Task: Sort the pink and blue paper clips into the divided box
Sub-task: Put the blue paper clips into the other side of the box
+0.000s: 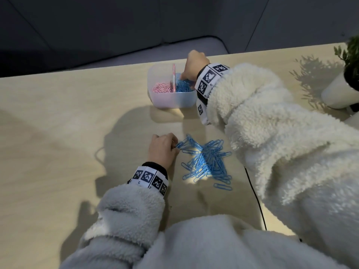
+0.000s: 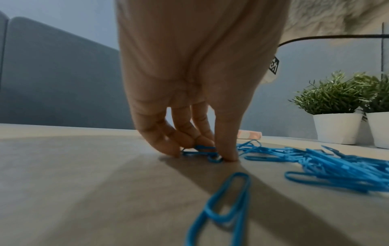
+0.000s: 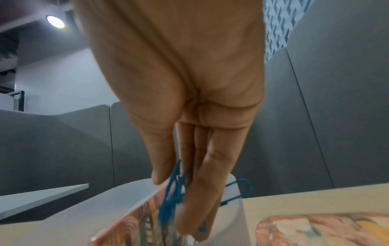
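A translucent divided box (image 1: 165, 102) stands at the far middle of the table. Pink paper clips (image 1: 162, 87) fill its left compartment and blue clips (image 1: 184, 88) its right, with an upright pink divider (image 1: 173, 74) between them. My right hand (image 1: 182, 77) reaches down into the right compartment. In the right wrist view this hand (image 3: 174, 199) holds a bunch of blue clips (image 3: 171, 191) between thumb and fingers. A pile of blue clips (image 1: 207, 162) lies on the table nearer to me. My left hand (image 1: 175, 147) pinches a few clips (image 2: 200, 149) at the pile's left edge.
Two potted plants in white pots (image 2: 336, 128) stand at the right, one of them in the head view (image 1: 338, 94). A black cable (image 1: 254, 193) runs along the table under my right sleeve. A colourful printed card (image 3: 315, 229) lies right of the box. Grey seating stands beyond the far edge.
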Demonstrator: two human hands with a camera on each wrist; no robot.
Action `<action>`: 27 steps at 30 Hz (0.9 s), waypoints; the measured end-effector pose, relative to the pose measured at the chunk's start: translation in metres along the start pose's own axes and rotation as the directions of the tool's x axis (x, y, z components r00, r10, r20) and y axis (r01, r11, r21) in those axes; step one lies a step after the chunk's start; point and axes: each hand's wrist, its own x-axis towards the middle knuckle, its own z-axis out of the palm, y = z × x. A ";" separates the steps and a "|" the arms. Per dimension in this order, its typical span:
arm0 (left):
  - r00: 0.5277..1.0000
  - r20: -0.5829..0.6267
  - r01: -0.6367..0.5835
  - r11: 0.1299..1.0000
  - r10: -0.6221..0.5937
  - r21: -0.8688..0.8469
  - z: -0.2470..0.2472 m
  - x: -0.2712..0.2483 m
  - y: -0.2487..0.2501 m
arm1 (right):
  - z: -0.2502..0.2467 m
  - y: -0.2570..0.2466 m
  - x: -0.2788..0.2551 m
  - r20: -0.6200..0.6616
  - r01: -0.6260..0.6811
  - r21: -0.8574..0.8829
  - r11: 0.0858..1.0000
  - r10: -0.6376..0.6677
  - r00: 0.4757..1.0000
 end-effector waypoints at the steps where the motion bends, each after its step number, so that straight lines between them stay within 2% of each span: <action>1: 1.000 0.020 -0.004 0.999 0.005 -0.036 0.000 0.001 0.000 | 0.002 -0.001 0.001 0.022 0.002 -0.001 1.000 -0.002 1.000; 3: 0.999 0.051 0.005 0.998 -0.002 -0.058 -0.002 0.002 0.001 | 0.001 0.000 -0.001 0.027 0.002 0.041 0.999 -0.003 1.000; 6: 0.998 0.067 0.010 0.999 -0.006 -0.052 -0.003 0.003 0.003 | -0.003 0.012 -0.012 -0.059 -0.028 0.202 0.979 0.041 0.997; 9: 0.996 0.094 0.002 0.999 0.001 -0.033 -0.003 0.004 0.005 | 0.005 0.037 -0.042 -0.090 -0.007 0.310 0.951 0.037 0.995; 11: 0.993 0.119 -0.009 1.000 0.012 -0.019 -0.002 0.005 0.007 | 0.022 0.058 -0.070 -0.028 0.015 0.285 0.959 -0.007 1.000; 13: 0.990 0.140 -0.027 1.000 0.026 0.008 -0.001 0.005 0.010 | 0.045 0.078 -0.095 0.115 0.021 0.206 0.978 -0.046 0.992; 15: 0.987 0.156 -0.034 0.999 0.030 0.024 0.000 0.005 0.011 | 0.067 0.091 -0.119 0.292 0.070 0.108 0.992 -0.099 0.951; 16: 0.987 0.159 -0.032 0.999 0.028 0.021 0.000 0.005 0.011 | 0.078 0.095 -0.129 0.337 0.120 0.066 0.991 -0.135 0.932; 17: 0.987 0.158 -0.023 1.000 0.021 0.010 -0.001 0.005 0.010 | 0.088 0.097 -0.139 0.340 0.164 0.035 0.986 -0.167 0.925; 20: 0.991 0.127 0.043 0.998 -0.037 -0.045 -0.012 0.003 0.005 | 0.105 0.096 -0.157 0.212 0.246 -0.025 0.969 -0.236 0.948; 22: 0.989 0.116 0.103 0.992 -0.094 -0.072 -0.024 0.004 0.001 | 0.108 0.093 -0.160 0.158 0.249 -0.022 0.968 -0.243 0.957; 24: 0.986 0.112 0.134 0.986 -0.123 -0.099 -0.038 0.007 0.001 | 0.107 0.089 -0.160 0.149 0.246 0.032 0.969 -0.248 0.957; 27: 0.990 0.086 0.127 0.977 -0.114 -0.171 -0.059 0.022 0.014 | 0.107 0.086 -0.160 0.179 0.289 -0.001 0.957 -0.285 0.942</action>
